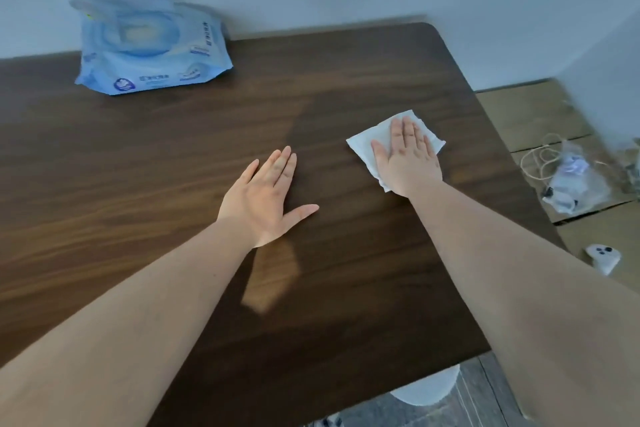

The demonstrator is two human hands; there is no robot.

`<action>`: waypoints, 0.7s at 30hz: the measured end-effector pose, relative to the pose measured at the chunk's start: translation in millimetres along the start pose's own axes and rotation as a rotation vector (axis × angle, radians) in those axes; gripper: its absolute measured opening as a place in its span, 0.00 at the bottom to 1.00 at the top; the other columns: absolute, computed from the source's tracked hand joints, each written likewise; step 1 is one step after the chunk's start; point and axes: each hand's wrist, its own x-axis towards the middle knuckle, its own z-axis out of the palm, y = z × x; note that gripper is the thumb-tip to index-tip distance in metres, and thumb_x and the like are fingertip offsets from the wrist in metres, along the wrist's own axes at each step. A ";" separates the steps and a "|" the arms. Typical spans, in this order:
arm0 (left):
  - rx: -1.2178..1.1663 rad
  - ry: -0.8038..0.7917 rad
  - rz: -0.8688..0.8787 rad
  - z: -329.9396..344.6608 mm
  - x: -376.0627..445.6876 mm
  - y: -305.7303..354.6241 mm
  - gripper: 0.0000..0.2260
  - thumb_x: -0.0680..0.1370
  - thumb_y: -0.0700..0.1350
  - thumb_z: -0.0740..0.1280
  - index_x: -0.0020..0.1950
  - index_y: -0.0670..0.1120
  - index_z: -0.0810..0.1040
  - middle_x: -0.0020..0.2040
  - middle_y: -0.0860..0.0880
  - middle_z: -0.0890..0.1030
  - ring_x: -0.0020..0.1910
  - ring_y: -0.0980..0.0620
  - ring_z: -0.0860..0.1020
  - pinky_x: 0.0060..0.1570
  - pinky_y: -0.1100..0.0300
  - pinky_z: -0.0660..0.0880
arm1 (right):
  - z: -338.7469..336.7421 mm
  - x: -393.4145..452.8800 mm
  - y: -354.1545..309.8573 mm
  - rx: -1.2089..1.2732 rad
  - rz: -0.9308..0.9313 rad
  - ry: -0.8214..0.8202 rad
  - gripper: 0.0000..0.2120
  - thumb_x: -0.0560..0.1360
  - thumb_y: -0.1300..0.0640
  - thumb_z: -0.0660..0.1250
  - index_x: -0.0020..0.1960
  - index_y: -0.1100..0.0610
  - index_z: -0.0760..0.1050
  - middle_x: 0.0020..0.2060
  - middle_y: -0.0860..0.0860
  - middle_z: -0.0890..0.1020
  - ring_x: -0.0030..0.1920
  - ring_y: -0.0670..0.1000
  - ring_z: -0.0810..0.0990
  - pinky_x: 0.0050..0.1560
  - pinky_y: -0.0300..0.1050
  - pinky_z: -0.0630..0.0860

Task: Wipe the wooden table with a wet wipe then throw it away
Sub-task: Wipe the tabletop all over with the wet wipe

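A dark brown wooden table (173,156) fills most of the view. My right hand (407,158) lies flat, palm down, on a white wet wipe (363,142) spread on the table's right part, pressing it against the wood. My left hand (265,198) rests flat on the bare table near the middle, fingers apart, holding nothing. A blue pack of wet wipes (149,45) stands at the far left of the table, against the wall.
The table's right edge drops to cardboard boxes (526,114) on the floor, with a clear plastic bag and cable (571,180) and a white controller (604,256) on them. A grey round stool (426,388) shows under the near edge. A pale wall runs behind the table.
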 end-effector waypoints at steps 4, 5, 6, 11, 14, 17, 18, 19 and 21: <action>0.024 -0.048 -0.001 4.0 27.6 27.0 0.42 0.72 0.73 0.39 0.77 0.48 0.37 0.77 0.52 0.36 0.75 0.56 0.36 0.74 0.54 0.38 | -10.8 11.1 59.6 0.022 0.106 0.014 0.32 0.79 0.39 0.39 0.77 0.55 0.37 0.78 0.53 0.42 0.77 0.51 0.40 0.75 0.48 0.38; 0.034 -0.049 -0.005 5.3 29.8 28.2 0.42 0.72 0.73 0.39 0.77 0.47 0.36 0.77 0.52 0.36 0.75 0.55 0.36 0.74 0.53 0.38 | -12.0 12.3 69.1 0.025 0.122 0.012 0.32 0.79 0.39 0.39 0.77 0.55 0.37 0.78 0.53 0.42 0.77 0.51 0.40 0.75 0.48 0.38; 0.044 -0.049 -0.005 5.9 30.2 27.8 0.42 0.72 0.73 0.39 0.77 0.47 0.36 0.77 0.51 0.36 0.75 0.55 0.36 0.74 0.53 0.38 | -12.2 12.9 75.0 0.027 0.133 0.009 0.32 0.79 0.39 0.39 0.77 0.55 0.37 0.78 0.53 0.42 0.77 0.51 0.39 0.75 0.48 0.38; 0.059 -0.091 -0.010 2.6 29.9 29.0 0.42 0.72 0.72 0.38 0.76 0.47 0.36 0.77 0.50 0.36 0.75 0.54 0.36 0.74 0.52 0.38 | -10.1 6.5 74.0 0.034 0.177 -0.009 0.32 0.80 0.40 0.38 0.76 0.56 0.36 0.77 0.54 0.40 0.77 0.52 0.39 0.75 0.49 0.37; -0.002 -0.117 -0.012 -2.6 27.1 28.5 0.42 0.73 0.71 0.41 0.77 0.46 0.36 0.77 0.51 0.36 0.75 0.54 0.36 0.74 0.54 0.38 | -9.7 -5.7 59.2 0.020 0.142 -0.039 0.31 0.80 0.40 0.38 0.76 0.56 0.35 0.77 0.54 0.40 0.77 0.52 0.38 0.74 0.49 0.36; -0.046 -0.100 -0.017 -5.4 10.9 14.6 0.41 0.74 0.70 0.44 0.77 0.46 0.37 0.78 0.51 0.37 0.76 0.55 0.37 0.74 0.55 0.39 | -9.9 -12.7 34.8 -0.014 0.046 -0.054 0.31 0.80 0.40 0.38 0.76 0.56 0.35 0.77 0.54 0.40 0.77 0.52 0.38 0.74 0.49 0.37; -0.049 -0.088 -0.038 -5.5 1.9 5.6 0.40 0.74 0.70 0.44 0.77 0.46 0.38 0.78 0.51 0.38 0.76 0.55 0.38 0.74 0.55 0.40 | -9.1 -13.4 23.2 -0.021 0.011 -0.059 0.31 0.80 0.40 0.38 0.76 0.56 0.35 0.77 0.54 0.40 0.77 0.52 0.39 0.75 0.49 0.37; -0.046 -0.080 -0.068 -5.2 -8.6 -5.7 0.40 0.74 0.70 0.44 0.77 0.46 0.38 0.78 0.50 0.38 0.76 0.54 0.38 0.74 0.55 0.40 | -7.6 -13.6 9.2 -0.028 -0.027 -0.065 0.31 0.80 0.40 0.38 0.76 0.56 0.35 0.77 0.53 0.40 0.77 0.52 0.39 0.75 0.49 0.37; -0.035 -0.066 -0.143 -2.7 -33.6 -33.6 0.40 0.74 0.70 0.43 0.77 0.45 0.38 0.78 0.50 0.38 0.76 0.54 0.39 0.74 0.54 0.41 | -2.2 -14.1 -26.3 -0.048 -0.124 -0.074 0.31 0.80 0.40 0.39 0.76 0.55 0.36 0.77 0.53 0.41 0.77 0.52 0.40 0.76 0.49 0.38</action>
